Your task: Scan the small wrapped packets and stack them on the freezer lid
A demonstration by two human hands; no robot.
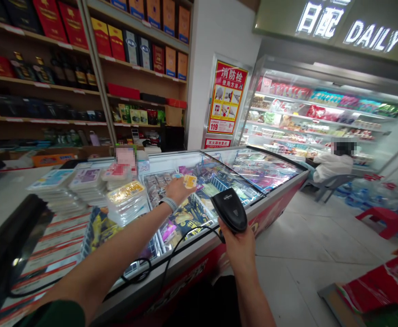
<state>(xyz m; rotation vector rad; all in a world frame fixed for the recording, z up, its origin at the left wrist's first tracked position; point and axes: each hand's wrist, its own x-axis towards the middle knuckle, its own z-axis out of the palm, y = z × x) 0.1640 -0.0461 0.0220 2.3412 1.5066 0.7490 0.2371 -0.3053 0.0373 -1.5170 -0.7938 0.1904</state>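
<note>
Gripping a black scanner (231,210) in the curled right hand (241,243) by the front edge of the freezer (278,204).
Pinching a yellow-and-white packet (190,181) in the left hand (177,190) above bagged goods (187,216), inward from that edge.

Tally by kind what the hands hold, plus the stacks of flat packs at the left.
Scanner in right hand: 1
Yellow pack in left hand: 1
Blue-topped stack, purple-topped stack, red-topped stack, gold-topped stack: 4
Total: 6

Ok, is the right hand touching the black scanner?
Touching: the head view shows the right hand gripping the black scanner from below, against its casing.
</note>
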